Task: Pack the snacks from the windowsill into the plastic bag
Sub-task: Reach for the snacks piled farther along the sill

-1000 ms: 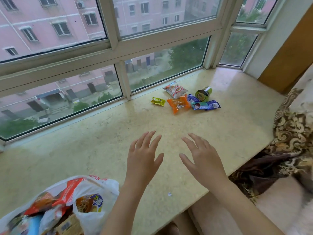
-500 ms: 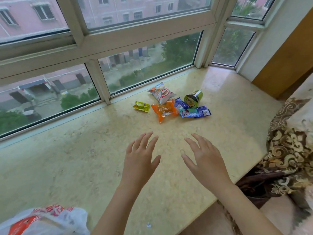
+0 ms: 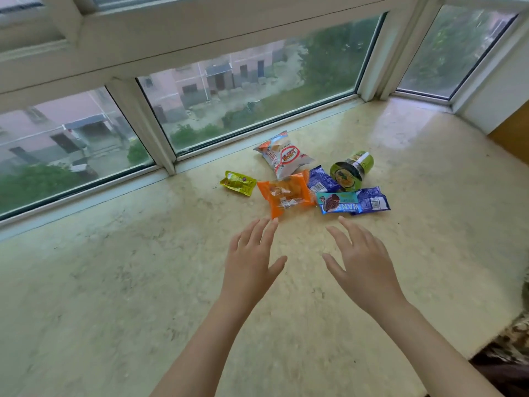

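Note:
Several snacks lie in a cluster on the marble windowsill [image 3: 114, 282] near the glass. There is a small yellow packet [image 3: 238, 183], an orange packet [image 3: 286, 194], a white and red bag [image 3: 283, 156], a green cup [image 3: 351, 169] lying on its side, a light blue bar [image 3: 337, 202] and two dark blue wrappers [image 3: 372, 202]. My left hand [image 3: 252, 259] hovers with fingers spread, its fingertips just short of the orange packet. My right hand [image 3: 362, 259] is spread too, fingertips just below the light blue bar. Neither hand holds anything. The plastic bag is out of view.
The white window frame [image 3: 160, 144] runs along the back of the sill. A wall corner [image 3: 492, 104] closes the right end. Patterned fabric [image 3: 515, 333] lies at the sill's front right edge.
Both hands have moved forward across the sill toward the snack cluster. The view has shifted right and closer, and the plastic bag at the lower left has left the frame.

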`<state>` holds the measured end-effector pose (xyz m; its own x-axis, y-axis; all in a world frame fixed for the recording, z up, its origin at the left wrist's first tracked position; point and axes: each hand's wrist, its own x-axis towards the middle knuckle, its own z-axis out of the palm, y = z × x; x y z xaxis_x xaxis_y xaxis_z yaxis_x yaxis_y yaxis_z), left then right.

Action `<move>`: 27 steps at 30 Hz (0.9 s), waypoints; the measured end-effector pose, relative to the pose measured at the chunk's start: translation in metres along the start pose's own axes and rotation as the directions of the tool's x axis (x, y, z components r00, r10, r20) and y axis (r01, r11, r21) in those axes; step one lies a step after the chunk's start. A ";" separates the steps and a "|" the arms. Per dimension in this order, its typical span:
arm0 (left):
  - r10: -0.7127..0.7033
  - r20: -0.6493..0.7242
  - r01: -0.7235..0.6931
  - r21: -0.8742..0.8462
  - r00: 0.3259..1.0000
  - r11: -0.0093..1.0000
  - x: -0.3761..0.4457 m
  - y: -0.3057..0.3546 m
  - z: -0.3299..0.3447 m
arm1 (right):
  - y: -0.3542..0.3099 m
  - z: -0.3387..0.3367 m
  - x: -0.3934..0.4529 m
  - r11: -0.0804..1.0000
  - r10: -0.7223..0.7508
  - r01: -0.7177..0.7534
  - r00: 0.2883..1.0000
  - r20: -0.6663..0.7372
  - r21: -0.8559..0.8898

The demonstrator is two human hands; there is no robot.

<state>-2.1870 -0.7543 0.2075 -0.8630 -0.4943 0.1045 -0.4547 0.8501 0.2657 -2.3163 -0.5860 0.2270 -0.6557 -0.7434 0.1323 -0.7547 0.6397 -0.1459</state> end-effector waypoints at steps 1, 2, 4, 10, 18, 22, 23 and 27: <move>-0.004 0.023 0.004 -0.004 1.000 1.000 0.012 -0.003 0.014 | 0.007 0.013 0.009 1.000 -0.006 0.006 1.000 0.004 -0.004; -0.004 0.044 0.004 -0.010 0.999 1.000 0.024 -0.006 0.028 | 0.013 0.028 0.018 1.000 -0.013 0.013 1.000 0.003 -0.008; 0.011 0.079 -0.009 -0.026 0.997 1.000 0.053 -0.013 0.055 | 0.025 0.056 0.036 0.999 -0.019 0.019 1.000 0.004 -0.029; 0.046 0.096 -0.049 0.030 0.994 0.998 0.141 -0.027 0.124 | 0.059 0.133 0.086 0.992 -0.037 0.037 0.999 -0.003 -0.120; 0.179 0.257 -0.249 0.271 0.950 0.930 0.198 -0.047 0.185 | 0.090 0.203 0.130 0.949 0.177 -0.101 0.954 0.242 -0.298; 0.185 0.209 -0.241 0.287 0.960 0.927 0.189 -0.063 0.194 | 0.082 0.217 0.126 0.958 0.217 -0.138 0.920 0.325 -0.249; 0.189 0.159 -0.228 0.286 0.969 0.931 0.185 -0.065 0.194 | 0.077 0.217 0.122 0.964 0.194 -0.126 0.936 0.292 -0.236; 0.189 0.119 -0.214 0.262 0.975 0.941 0.164 -0.082 0.193 | 0.067 0.224 0.102 0.987 0.070 -0.023 0.951 0.300 -0.159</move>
<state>-2.3341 -0.8700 0.0184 -0.9532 -0.2999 0.0384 -0.3009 0.9533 -0.0238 -2.4284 -0.6631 0.0114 -0.6694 -0.7211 -0.1784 -0.7339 0.6792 0.0086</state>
